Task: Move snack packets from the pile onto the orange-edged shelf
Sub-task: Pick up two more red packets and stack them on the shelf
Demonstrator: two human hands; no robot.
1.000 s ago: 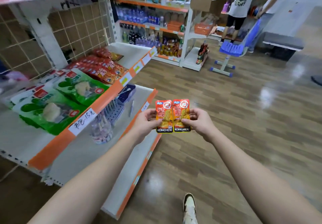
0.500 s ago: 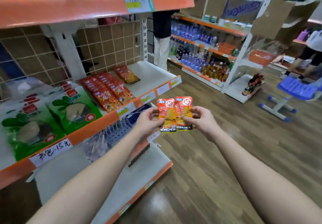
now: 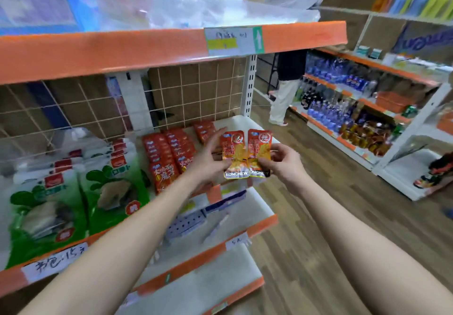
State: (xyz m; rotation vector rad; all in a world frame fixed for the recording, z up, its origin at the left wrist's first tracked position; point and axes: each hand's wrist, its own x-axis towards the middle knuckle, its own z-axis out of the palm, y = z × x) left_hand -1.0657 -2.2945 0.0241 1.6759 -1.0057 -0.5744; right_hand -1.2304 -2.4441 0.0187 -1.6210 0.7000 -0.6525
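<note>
At the right end of the orange-edged shelf (image 3: 14,281), I hold two snack packets upright and side by side, their inner edges meeting. My left fingers (image 3: 217,165) pinch the left packet (image 3: 232,153) low on its left side, thumb in front and the rest behind. My right fingers (image 3: 278,148) pinch the right packet (image 3: 259,147) the same way on its right side. Both packets are red at the top and yellow-orange in the middle, with KONCHEW printed across the bottom. They are in the air, clear of the shelf.

On the shelf, just left of my left fingers, red packets (image 3: 169,153) lie flat in rows running from near to far. Farther left, green bags (image 3: 115,187) overlap one another, and a handwritten tag (image 3: 54,263) sits on the shelf's edge below them. A wire grid (image 3: 196,89) backs the shelf. Above it, an upper shelf (image 3: 122,50), also orange-edged, carries a price label (image 3: 234,40) and clear plastic wrap (image 3: 196,6). A lower shelf (image 3: 259,207) holds a pale perforated item (image 3: 186,224); I cannot tell what it is.

Far right, across the wooden floor (image 3: 343,229), another rack (image 3: 343,109) is stocked with bottles. A person (image 3: 284,94) in pale trousers stands at the far end of the aisle.
</note>
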